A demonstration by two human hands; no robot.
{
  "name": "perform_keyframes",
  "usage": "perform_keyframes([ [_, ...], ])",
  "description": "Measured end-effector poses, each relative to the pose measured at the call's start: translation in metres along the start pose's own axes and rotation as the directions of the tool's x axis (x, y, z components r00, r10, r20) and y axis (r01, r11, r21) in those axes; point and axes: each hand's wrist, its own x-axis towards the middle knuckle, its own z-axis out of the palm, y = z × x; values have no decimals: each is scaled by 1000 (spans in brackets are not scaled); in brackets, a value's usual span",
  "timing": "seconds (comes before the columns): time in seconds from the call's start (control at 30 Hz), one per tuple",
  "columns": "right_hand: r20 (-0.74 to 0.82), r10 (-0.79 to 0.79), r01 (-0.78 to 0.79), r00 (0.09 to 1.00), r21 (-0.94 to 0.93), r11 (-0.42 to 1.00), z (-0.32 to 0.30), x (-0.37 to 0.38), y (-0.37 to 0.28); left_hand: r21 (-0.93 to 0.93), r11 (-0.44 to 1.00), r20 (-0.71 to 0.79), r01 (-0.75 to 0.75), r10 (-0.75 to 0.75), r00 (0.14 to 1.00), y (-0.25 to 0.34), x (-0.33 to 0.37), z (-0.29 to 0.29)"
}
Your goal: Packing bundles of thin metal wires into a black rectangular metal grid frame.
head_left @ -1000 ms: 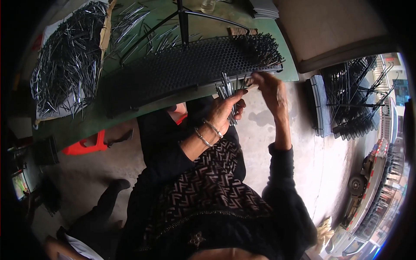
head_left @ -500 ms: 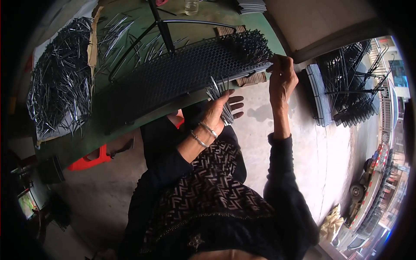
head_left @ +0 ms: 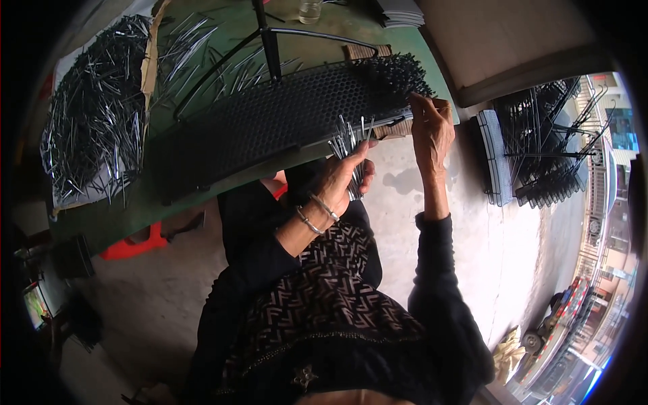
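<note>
A black honeycomb-holed panel point(head_left: 270, 108) lies on the green table, with a dense tuft of thin black strips point(head_left: 395, 77) standing in its right end. My left hand point(head_left: 344, 172), with metal bangles at the wrist, is closed round a bundle of thin, glossy dark strips point(head_left: 349, 152) just in front of the panel's near edge. At the panel's right end, my right hand point(head_left: 432, 131) is pinched beside the tuft. Whatever lies between its fingertips is too small to make out.
A lined carton point(head_left: 101, 121) heaped with similar strips stands at the left, and loose strips point(head_left: 185, 47) lie beside it. A black metal frame point(head_left: 271, 50) rises behind the panel. Further back is a glass point(head_left: 309, 11). More black racks point(head_left: 540, 142) stand on the floor at right.
My left hand's spread fingers have curled in round the bundle. My right hand has moved left along the panel's end, closer to the tuft. The view has shifted slightly.
</note>
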Motion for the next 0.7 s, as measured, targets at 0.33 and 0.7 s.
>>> perform_keyframes([
  [0.33,696,55,-417,716,363,833,-27,0,-38,161,986,99,-46,30,995,7,-7,-3],
  [0.7,803,-58,-602,593,489,631,-28,13,-40,219,976,48,-16,5,999,14,-6,-13],
])
